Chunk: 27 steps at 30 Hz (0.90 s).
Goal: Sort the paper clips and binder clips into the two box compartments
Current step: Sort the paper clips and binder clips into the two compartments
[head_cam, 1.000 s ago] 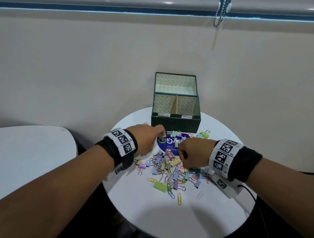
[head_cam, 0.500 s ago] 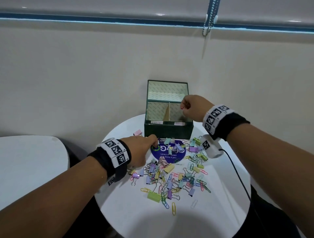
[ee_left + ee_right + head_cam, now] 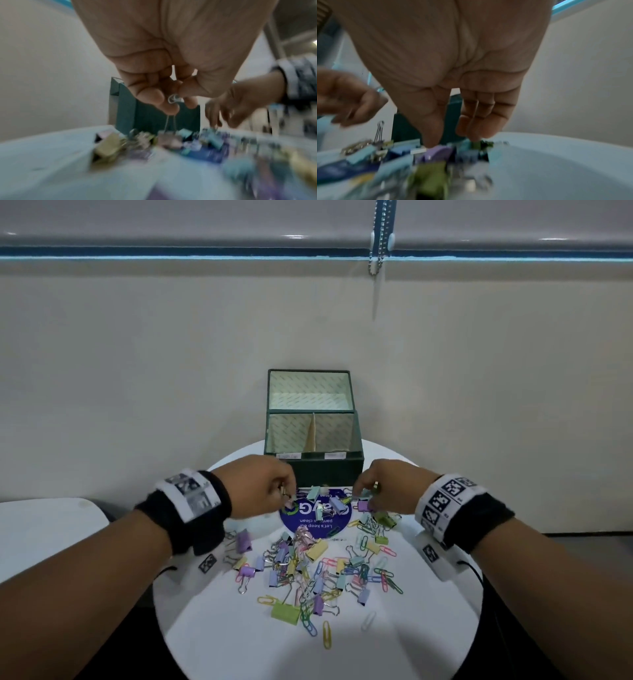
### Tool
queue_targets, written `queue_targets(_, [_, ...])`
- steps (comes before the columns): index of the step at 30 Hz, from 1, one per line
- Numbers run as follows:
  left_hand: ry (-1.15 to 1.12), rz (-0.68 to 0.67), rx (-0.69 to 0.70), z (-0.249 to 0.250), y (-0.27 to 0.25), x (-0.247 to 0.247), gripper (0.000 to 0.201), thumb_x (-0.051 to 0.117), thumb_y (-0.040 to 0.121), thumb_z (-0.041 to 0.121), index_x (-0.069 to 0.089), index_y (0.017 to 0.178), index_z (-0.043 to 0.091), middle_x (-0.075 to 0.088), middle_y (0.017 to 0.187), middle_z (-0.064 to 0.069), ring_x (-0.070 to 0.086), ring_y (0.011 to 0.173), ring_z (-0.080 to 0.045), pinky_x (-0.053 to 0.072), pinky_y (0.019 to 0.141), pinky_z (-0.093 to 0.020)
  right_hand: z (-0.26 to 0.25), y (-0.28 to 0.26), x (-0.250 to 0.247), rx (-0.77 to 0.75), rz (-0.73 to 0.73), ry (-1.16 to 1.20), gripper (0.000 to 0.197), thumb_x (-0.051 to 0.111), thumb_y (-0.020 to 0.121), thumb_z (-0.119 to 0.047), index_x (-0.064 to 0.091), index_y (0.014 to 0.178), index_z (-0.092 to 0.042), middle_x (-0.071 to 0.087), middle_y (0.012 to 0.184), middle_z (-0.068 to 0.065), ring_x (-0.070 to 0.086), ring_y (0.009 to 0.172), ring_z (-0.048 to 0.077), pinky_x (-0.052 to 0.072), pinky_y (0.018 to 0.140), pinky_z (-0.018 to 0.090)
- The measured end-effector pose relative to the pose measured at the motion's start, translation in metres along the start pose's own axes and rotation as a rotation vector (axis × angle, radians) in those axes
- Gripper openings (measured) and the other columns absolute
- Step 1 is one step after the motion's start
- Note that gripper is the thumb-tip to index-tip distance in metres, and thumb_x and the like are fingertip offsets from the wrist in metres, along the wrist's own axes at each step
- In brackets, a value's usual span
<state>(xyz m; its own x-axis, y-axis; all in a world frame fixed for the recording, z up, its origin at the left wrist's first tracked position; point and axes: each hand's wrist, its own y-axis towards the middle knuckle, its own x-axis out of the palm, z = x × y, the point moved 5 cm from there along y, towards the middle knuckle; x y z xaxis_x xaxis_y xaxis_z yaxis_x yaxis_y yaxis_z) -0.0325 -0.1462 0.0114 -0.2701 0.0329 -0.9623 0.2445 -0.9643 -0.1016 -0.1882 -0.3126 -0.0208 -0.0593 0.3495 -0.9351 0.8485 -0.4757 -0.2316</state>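
Observation:
A dark green box [image 3: 325, 474] with a left compartment [image 3: 287, 433] and a right compartment [image 3: 334, 433] stands open at the back of the round white table [image 3: 239, 638]. Pastel binder clips and paper clips [image 3: 308, 563] lie heaped in front of it. My left hand [image 3: 287, 498] [image 3: 173, 102] pinches the wire handles of a pink binder clip [image 3: 169, 139], which hangs just at the table. My right hand [image 3: 363, 496] [image 3: 450, 139] reaches down with thumb and fingers apart; the thumb touches a purple binder clip [image 3: 436, 150], the fingers a green one [image 3: 477, 144].
A blue round sticker [image 3: 315, 518] lies under the clips near the box. Another white table [image 3: 41, 525] stands to the left. The wall is close behind the box, and a blind chain [image 3: 378, 244] hangs above.
My right hand came back from above the box's right compartment down to the clips in front of it. My left hand shifted right, toward the box front, and now pinches a clip's handles.

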Motion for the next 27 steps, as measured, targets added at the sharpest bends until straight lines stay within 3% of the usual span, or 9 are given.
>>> queue_targets(2, [-0.155, 0.055, -0.015, 0.01, 0.012, -0.018, 0.022, 0.058, 0.088, 0.013, 0.068, 0.094, 0.032, 0.06, 0.077, 0.009, 0.052, 0.06, -0.003, 0.042, 0.058, -0.015, 0.003, 0.001, 0.005, -0.012, 0.014, -0.017, 0.029, 0.076, 0.085, -0.021, 0.076, 0.109, -0.036, 0.059, 0.1, -0.012, 0.061, 0.094, 0.012, 0.055, 0.087, 0.032])
queue_targets(6, [-0.226, 0.24, 0.024, 0.037, 0.053, -0.044, 0.02, 0.058, 0.087, 0.013, 0.067, 0.089, 0.031, 0.064, 0.083, 0.007, 0.054, 0.065, -0.005, 0.042, 0.06, -0.019, 0.008, 0.004, 0.009, 0.009, 0.07, 0.039, 0.026, 0.074, 0.083, -0.018, 0.076, 0.101, -0.036, 0.063, 0.098, -0.013, 0.063, 0.091, 0.012, 0.056, 0.084, 0.03])
queue_targets(9, [-0.223, 0.292, 0.018, 0.051, 0.081, -0.044, 0.02, 0.057, 0.087, 0.011, 0.07, 0.092, 0.025, 0.064, 0.085, 0.007, 0.056, 0.067, -0.005, 0.042, 0.059, -0.018, 0.008, 0.004, 0.01, 0.003, 0.099, 0.043, 0.016, 0.073, 0.084, -0.02, 0.073, 0.097, -0.03, 0.06, 0.097, -0.012, 0.062, 0.092, 0.015, 0.055, 0.081, 0.032])
queue_targets(13, [-0.092, 0.246, -0.017, 0.054, 0.099, -0.029, 0.017, 0.063, 0.089, 0.015, 0.072, 0.1, 0.023, 0.068, 0.102, 0.008, 0.063, 0.095, -0.012, 0.047, 0.083, -0.024, 0.012, -0.001, 0.009, 0.034, 0.143, 0.126, 0.017, 0.074, 0.079, -0.018, 0.061, 0.081, -0.029, 0.065, 0.089, -0.01, 0.061, 0.081, 0.014, 0.051, 0.068, 0.03])
queue_targets(16, [0.043, 0.283, 0.065, 0.064, 0.09, -0.023, 0.016, 0.062, 0.087, 0.018, 0.071, 0.099, 0.025, 0.063, 0.097, 0.011, 0.061, 0.092, -0.012, 0.048, 0.081, -0.028, 0.014, -0.003, 0.007, 0.049, 0.16, 0.171, 0.017, 0.068, 0.074, -0.016, 0.054, 0.073, -0.025, 0.067, 0.081, -0.007, 0.061, 0.075, 0.017, 0.051, 0.064, 0.029])
queue_targets(18, [0.089, 0.21, 0.14, 0.074, 0.079, -0.012, 0.014, 0.062, 0.088, 0.021, 0.07, 0.097, 0.028, 0.059, 0.086, 0.016, 0.059, 0.083, -0.01, 0.045, 0.072, -0.025, 0.013, -0.004, 0.005, 0.037, 0.157, 0.142, 0.014, 0.064, 0.072, -0.014, 0.053, 0.072, -0.023, 0.067, 0.078, -0.005, 0.06, 0.074, 0.019, 0.051, 0.065, 0.031])
queue_targets(21, [0.145, -0.098, 0.14, 0.08, 0.071, 0.018, 0.014, 0.068, 0.088, 0.031, 0.071, 0.101, 0.029, 0.059, 0.078, 0.018, 0.056, 0.072, 0.0, 0.04, 0.064, -0.016, 0.012, -0.005, 0.004, 0.03, 0.145, 0.128, 0.013, 0.065, 0.074, -0.012, 0.057, 0.074, -0.021, 0.065, 0.077, -0.005, 0.055, 0.072, 0.016, 0.043, 0.06, 0.026])
queue_targets(25, [0.292, -0.216, 0.157, 0.081, 0.069, 0.039, 0.028, 0.069, 0.086, 0.041, 0.07, 0.113, 0.033, 0.061, 0.094, 0.014, 0.058, 0.085, -0.01, 0.049, 0.075, -0.026, 0.009, -0.004, 0.006, 0.014, 0.137, 0.161, 0.02, 0.061, 0.081, -0.008, 0.061, 0.074, -0.026, 0.065, 0.077, -0.009, 0.058, 0.075, 0.014, 0.044, 0.063, 0.024])
queue_targets(27, [0.396, -0.235, 0.168, 0.082, 0.067, 0.044, 0.033, 0.068, 0.087, 0.041, 0.068, 0.119, 0.032, 0.062, 0.106, 0.008, 0.056, 0.09, -0.013, 0.043, 0.074, -0.027, 0.008, -0.004, 0.008, 0.012, 0.12, 0.157, 0.02, 0.061, 0.085, -0.011, 0.066, 0.081, -0.029, 0.062, 0.076, -0.012, 0.056, 0.071, 0.01, 0.045, 0.065, 0.025])
